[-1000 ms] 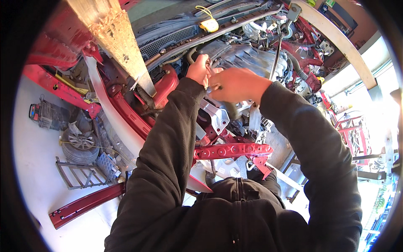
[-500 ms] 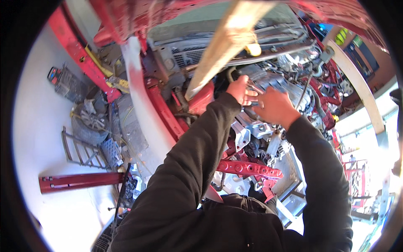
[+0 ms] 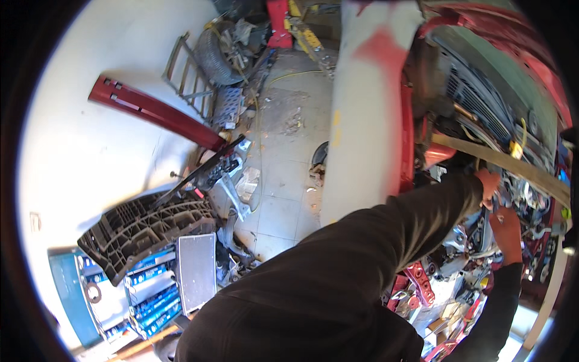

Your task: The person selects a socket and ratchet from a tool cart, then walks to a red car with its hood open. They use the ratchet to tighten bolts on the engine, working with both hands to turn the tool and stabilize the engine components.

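Observation:
At the right, my two hands are close together over the engine bay of a red car, below a wooden beam (image 3: 518, 166). My left hand (image 3: 487, 184) has its fingers curled round something small I cannot make out. Just below it, my right hand (image 3: 505, 232) is bent toward the left one, also closed on something hidden among the fingers. Engine parts (image 3: 458, 238) surround both hands. A yellow tape measure (image 3: 516, 149) rests beyond the beam, near the black cowl grille (image 3: 473, 90).
A white-and-red fender (image 3: 368, 120) runs along the car's side. To the left are a tiled floor (image 3: 280, 181), a tire (image 3: 214, 60), a metal frame (image 3: 184, 75), a long red panel (image 3: 154, 114), black plastic parts (image 3: 145, 229) and a blue cabinet (image 3: 63, 283) by the white wall.
My view has swung sharply left, so the car and both hands now appear at the right and more wall and floor show. The hands remain together in the engine bay.

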Demonstrator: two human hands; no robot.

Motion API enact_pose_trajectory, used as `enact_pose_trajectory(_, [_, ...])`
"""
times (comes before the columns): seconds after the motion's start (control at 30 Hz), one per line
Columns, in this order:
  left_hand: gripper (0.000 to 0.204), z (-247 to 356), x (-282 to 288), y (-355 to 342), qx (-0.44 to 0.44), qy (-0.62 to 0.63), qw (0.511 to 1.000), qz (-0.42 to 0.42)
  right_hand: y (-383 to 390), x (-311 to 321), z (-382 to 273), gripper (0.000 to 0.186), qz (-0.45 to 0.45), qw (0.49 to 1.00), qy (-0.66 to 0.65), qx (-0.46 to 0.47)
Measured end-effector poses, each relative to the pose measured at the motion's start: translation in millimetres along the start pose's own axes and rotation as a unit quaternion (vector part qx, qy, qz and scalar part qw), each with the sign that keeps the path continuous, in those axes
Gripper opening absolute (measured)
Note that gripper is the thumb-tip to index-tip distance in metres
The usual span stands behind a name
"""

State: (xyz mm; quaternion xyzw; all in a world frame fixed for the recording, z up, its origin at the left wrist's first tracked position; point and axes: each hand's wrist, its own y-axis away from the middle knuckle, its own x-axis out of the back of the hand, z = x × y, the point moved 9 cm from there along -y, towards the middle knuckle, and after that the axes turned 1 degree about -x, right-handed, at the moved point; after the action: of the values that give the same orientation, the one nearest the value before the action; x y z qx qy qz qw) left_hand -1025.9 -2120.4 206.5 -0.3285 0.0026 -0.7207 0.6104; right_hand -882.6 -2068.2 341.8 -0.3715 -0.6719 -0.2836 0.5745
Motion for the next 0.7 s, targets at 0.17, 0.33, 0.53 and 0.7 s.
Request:
enact_pose_trajectory(0.17, [0.055,-19,-55,-41,0.037,-0.061,0.997,0.016,1,-31,22,0.018,-0.174,0.979,-0.058,-0.087])
enact_pose_trajectory(0.33, [0.055,-28,-61,-47,0.026,-0.099,0.994,0.042,-19,-1,1,0.019,0.047,0.997,-0.048,0.029])
enact_pose_trajectory(0.53, [0.047,-30,-59,-48,0.006,-0.079,0.99,0.117,-23,-23,11,0.019,-0.088,0.989,-0.112,-0.042])
enact_pose_trajectory(0.7, [0.036,1,-46,-34,-0.138,-0.22,0.925,0.277,-12,5,2,0.023,0.018,0.998,0.021,0.058])
